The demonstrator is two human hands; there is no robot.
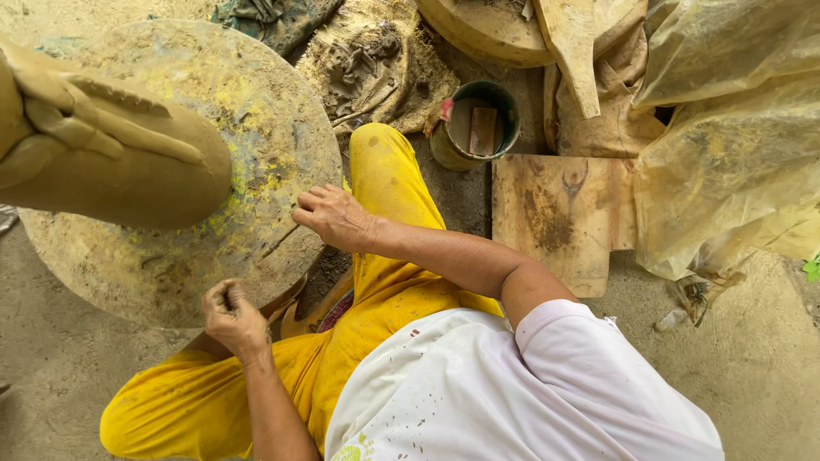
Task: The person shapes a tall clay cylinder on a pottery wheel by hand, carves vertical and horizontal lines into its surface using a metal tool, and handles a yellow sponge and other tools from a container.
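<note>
From the head camera I look down on a round, clay-smeared wooden turntable with yellow stains (pixel 256 128), and a large grey-brown clay form (pixel 111 154) stands on its left part. My right hand (pixel 333 218) rests on the near right edge of that disc, fingers curled loosely together against the surface, holding nothing I can make out. My left hand (pixel 229 316) sits at the disc's near rim, fingers drawn in to a loose fist; whether it pinches anything I cannot tell. Beyond my yellow trouser knee (pixel 389 179) stands a small dark round bucket (pixel 474 124), just beside a flat, stained wooden board (pixel 555 218) and crumpled yellowish plastic sheeting (pixel 726 145).
</note>
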